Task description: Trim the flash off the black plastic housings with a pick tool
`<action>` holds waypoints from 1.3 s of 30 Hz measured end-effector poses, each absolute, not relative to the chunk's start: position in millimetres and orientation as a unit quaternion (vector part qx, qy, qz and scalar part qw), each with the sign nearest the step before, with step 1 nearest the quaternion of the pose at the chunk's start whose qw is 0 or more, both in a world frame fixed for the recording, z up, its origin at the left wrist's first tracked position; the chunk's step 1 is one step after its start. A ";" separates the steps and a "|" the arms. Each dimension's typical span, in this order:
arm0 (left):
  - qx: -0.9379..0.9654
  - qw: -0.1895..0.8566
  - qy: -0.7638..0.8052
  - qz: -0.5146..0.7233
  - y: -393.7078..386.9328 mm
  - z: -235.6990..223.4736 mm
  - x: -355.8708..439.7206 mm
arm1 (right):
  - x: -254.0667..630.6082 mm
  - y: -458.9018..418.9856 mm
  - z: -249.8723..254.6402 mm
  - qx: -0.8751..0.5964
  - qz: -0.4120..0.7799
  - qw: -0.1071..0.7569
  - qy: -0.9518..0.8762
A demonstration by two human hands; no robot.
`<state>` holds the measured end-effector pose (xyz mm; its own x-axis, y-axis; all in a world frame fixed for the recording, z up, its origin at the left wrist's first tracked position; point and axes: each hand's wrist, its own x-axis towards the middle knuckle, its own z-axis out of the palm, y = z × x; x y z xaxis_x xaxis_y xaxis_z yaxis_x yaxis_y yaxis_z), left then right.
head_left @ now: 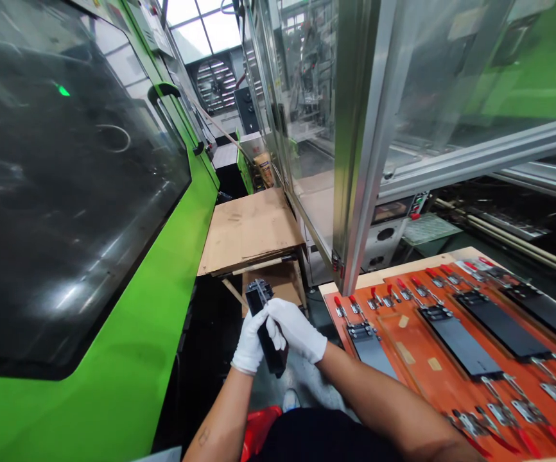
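We grip a long, flat black panel (pixel 274 357) with a metal fitting (pixel 260 290) at its top end. Our white-gloved left hand (pixel 250 343) and right hand (pixel 297 328) close around its middle, just left of the orange clamp board (pixel 415 359).

An injection moulding machine (pixel 90 289) stands left, a toggle-clamp fixture board (pixel 400 340) right, flattened cardboard (pixel 249 231) ahead between them.
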<state>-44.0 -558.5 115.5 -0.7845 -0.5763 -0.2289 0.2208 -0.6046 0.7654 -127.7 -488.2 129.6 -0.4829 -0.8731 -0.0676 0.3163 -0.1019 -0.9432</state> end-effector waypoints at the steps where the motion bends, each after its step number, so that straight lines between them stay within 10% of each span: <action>1: 0.247 0.252 -0.385 -0.853 -560.1 118.1 -44.2 | -127.5 -485.5 131.8 -0.280 -0.689 0.428 0.514; 20: 0.259 0.410 -0.712 -0.508 -591.3 132.8 -49.0 | -144.0 -435.4 181.3 -0.343 -0.510 0.437 0.656; 26: 0.299 0.417 -0.741 -0.433 -600.3 132.1 -39.7 | -155.3 -429.8 183.9 -0.452 -0.343 0.197 0.800; 30: 0.265 0.446 -0.701 -0.491 -597.0 143.2 -38.2 | -170.3 -431.6 173.5 -0.424 -0.227 0.211 0.851; 39: 0.223 0.453 -0.606 -0.614 -583.8 153.3 -40.4 | -154.4 -445.2 169.7 -0.375 -0.597 0.416 0.574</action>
<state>-40.4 -583.8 153.3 -0.4900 -0.8272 0.2750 0.2856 0.1458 0.9472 -154.4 -445.2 169.7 -0.3726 -0.9275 -0.0310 0.0665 0.0066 -0.9978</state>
